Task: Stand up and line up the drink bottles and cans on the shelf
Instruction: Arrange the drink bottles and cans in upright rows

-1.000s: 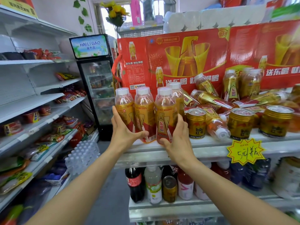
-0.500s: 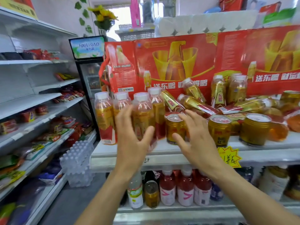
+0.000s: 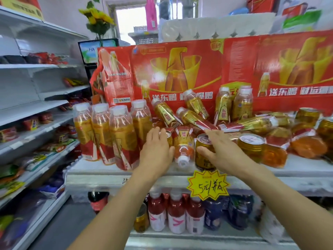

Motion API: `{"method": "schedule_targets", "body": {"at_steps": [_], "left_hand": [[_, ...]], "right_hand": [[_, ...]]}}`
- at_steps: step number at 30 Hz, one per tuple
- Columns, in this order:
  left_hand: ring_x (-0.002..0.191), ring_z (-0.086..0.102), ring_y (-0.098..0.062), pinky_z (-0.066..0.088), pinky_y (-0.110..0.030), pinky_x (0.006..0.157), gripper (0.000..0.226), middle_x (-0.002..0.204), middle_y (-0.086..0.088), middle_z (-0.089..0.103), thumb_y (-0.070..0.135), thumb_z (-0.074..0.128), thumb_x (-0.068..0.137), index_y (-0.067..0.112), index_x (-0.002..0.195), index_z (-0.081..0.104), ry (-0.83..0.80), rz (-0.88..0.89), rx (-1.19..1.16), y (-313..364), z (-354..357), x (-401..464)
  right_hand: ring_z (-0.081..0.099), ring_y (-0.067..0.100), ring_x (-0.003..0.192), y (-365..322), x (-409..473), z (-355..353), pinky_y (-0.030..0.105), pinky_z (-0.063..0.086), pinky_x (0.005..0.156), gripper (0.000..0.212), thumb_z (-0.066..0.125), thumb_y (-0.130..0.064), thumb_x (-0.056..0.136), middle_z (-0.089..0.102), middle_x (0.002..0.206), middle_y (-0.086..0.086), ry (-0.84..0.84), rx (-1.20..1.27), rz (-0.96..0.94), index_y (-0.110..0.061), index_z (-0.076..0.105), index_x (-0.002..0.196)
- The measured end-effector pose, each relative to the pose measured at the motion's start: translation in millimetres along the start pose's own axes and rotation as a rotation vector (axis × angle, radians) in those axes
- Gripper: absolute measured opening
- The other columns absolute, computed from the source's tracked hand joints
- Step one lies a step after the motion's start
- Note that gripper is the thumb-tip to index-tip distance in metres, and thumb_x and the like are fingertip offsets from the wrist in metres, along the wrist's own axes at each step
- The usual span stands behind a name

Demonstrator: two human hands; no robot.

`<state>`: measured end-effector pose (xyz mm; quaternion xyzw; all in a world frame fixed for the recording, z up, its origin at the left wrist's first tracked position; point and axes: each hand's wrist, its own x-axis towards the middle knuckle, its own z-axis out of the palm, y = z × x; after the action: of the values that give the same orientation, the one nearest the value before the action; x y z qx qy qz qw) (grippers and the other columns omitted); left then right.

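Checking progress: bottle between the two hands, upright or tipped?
Tipped. The bottle lies on the shelf with its white cap toward the camera, between the left hand and right hand.
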<state>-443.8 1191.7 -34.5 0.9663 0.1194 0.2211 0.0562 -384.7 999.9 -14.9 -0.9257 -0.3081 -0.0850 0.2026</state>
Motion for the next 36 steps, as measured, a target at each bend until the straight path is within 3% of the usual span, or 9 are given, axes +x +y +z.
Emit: {"method": "schedule_targets", "body": {"at_steps": [3, 7, 13, 18, 22, 27, 31, 36], "left_hand": [[0.143, 0.015, -0.033, 0.018, -0.038, 0.116, 0.057, 0.157, -0.017, 0.019, 0.029, 0.043, 0.101, 0.005, 0.149, 0.024, 0.017, -0.026, 0.05, 4, 0, 3], [0.125, 0.039, -0.031, 0.035, -0.04, 0.105, 0.05, 0.142, -0.01, 0.042, 0.035, 0.063, 0.091, 0.02, 0.134, 0.043, 0.036, -0.043, 0.01, 2, -9, 5], [0.108, 0.053, -0.024, 0.043, -0.029, 0.088, 0.043, 0.124, -0.002, 0.037, 0.035, 0.071, 0.087, 0.024, 0.121, 0.048, 0.042, -0.098, -0.265, 0, -18, -4], [0.116, 0.049, -0.022, 0.039, -0.025, 0.094, 0.047, 0.126, -0.003, 0.037, 0.024, 0.075, 0.084, 0.019, 0.126, 0.053, 0.225, -0.016, -0.337, 5, -29, -16], [0.115, 0.043, -0.013, 0.038, -0.023, 0.098, 0.049, 0.12, 0.005, 0.034, 0.03, 0.073, 0.085, 0.021, 0.13, 0.055, 0.343, 0.076, -0.4, 16, -56, -21], [0.106, 0.038, 0.0, 0.034, -0.01, 0.095, 0.047, 0.12, 0.004, 0.037, 0.031, 0.073, 0.085, 0.028, 0.129, 0.057, 0.256, 0.172, -0.633, 42, -69, -27], [0.115, 0.042, -0.008, 0.04, -0.029, 0.106, 0.048, 0.12, 0.002, 0.039, 0.032, 0.072, 0.083, 0.028, 0.129, 0.058, 0.182, 0.243, -0.741, 75, -58, -27], [0.112, 0.045, -0.008, 0.041, -0.01, 0.091, 0.045, 0.121, 0.002, 0.04, 0.034, 0.072, 0.084, 0.031, 0.127, 0.058, 0.092, 0.328, -0.81, 143, -44, -24]], "right_hand": [[0.035, 0.027, 0.137, 4, 2, -3, 0.04, 0.036, 0.109, 0.077, 0.055, -0.049, 0.093, 0.027, 0.153, 0.008, -0.043, 0.046, -0.015, -0.018, 0.017, 0.153], [0.043, 0.027, 0.129, 5, 2, -5, 0.038, 0.038, 0.103, 0.079, 0.067, -0.043, 0.086, 0.038, 0.144, 0.009, -0.041, 0.117, -0.001, -0.021, 0.024, 0.149], [0.045, 0.022, 0.126, 4, -3, -4, 0.035, 0.038, 0.102, 0.08, 0.077, -0.034, 0.079, 0.045, 0.141, 0.006, 0.054, 0.266, 0.016, -0.02, 0.034, 0.144], [0.044, 0.018, 0.126, -2, -15, -8, 0.029, 0.035, 0.1, 0.073, 0.075, -0.032, 0.081, 0.045, 0.139, 0.002, 0.189, 0.32, -0.037, -0.023, 0.037, 0.143], [0.048, 0.016, 0.113, -11, -31, -30, 0.029, 0.038, 0.094, 0.059, 0.073, -0.032, 0.083, 0.046, 0.133, -0.001, 0.306, 0.376, -0.065, -0.033, 0.044, 0.135], [0.048, 0.012, 0.11, -3, -59, -56, 0.027, 0.04, 0.094, 0.056, 0.072, -0.034, 0.083, 0.048, 0.131, -0.001, 0.383, 0.371, -0.048, -0.035, 0.049, 0.134], [0.043, 0.007, 0.118, 18, -84, -72, 0.026, 0.038, 0.096, 0.053, 0.072, -0.037, 0.082, 0.05, 0.132, -0.005, 0.433, 0.342, -0.006, -0.038, 0.051, 0.131], [0.041, 0.003, 0.116, 65, -122, -103, 0.031, 0.039, 0.102, 0.053, 0.072, -0.038, 0.082, 0.048, 0.126, -0.013, 0.501, 0.282, 0.102, -0.036, 0.053, 0.132]]}}
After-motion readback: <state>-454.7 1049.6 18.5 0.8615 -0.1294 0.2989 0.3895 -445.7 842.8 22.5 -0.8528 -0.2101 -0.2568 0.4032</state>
